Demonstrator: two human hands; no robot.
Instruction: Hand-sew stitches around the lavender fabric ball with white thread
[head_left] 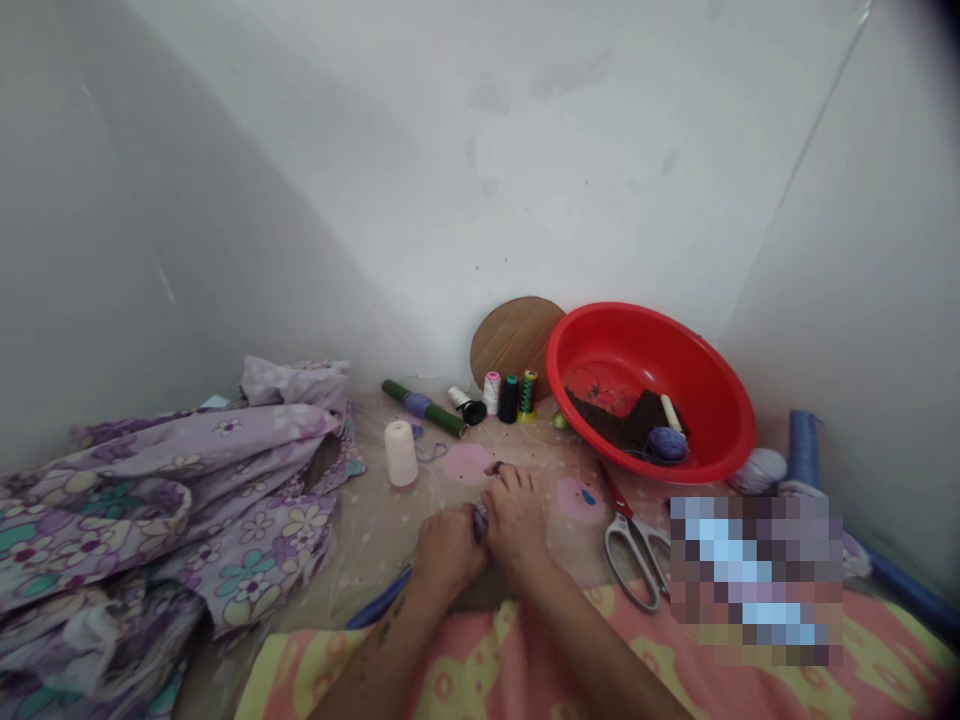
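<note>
My left hand (450,545) is closed in a fist, low in the middle of the head view. A small purple-and-white piece (480,520) shows between it and my right hand (516,520), mostly hidden by the fingers. Against the left hand, the right hand bends its fingers over, and a small dark bit (497,467) shows by their tips. What lies under the right palm cannot be seen. Beneath my left forearm runs a blue rod (382,598). Beyond the hands stands a white thread cone (401,455). Grey-handled scissors (631,550) lie to the right.
A red basin (739,430) leans at the back right, holding brown material and purple yarn (666,445). Thread spools (508,398), a cardboard disc (510,340) and a green tube (446,418) sit near the wall. Flowered cloth (255,540) covers the left. Pink-yellow cloth (450,680) lies in front.
</note>
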